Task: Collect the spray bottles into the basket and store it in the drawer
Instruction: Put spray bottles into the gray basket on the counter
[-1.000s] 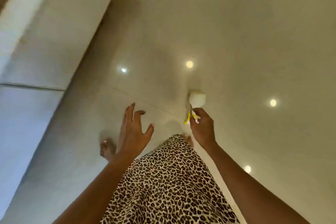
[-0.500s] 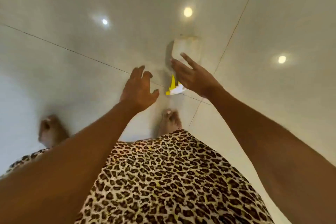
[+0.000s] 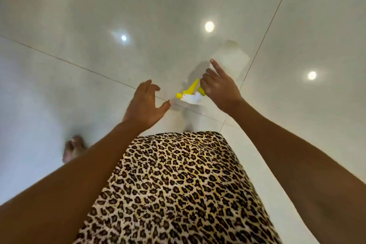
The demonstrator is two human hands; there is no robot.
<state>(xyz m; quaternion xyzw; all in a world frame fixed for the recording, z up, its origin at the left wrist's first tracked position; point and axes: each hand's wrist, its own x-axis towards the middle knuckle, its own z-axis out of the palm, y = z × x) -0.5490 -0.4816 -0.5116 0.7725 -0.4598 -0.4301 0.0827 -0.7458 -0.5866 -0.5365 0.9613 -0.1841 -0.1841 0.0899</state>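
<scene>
One yellow-triggered spray bottle, glossy tiles

We have open floor beyond the spray bottle and to its left and right, so a hand could pass there freely. Our right hand grips its neck from the right side. Our left hand hangs loose just left of the bottle, a narrow gap between them. Our skirt closes the near side; one foot stands well left.
</scene>
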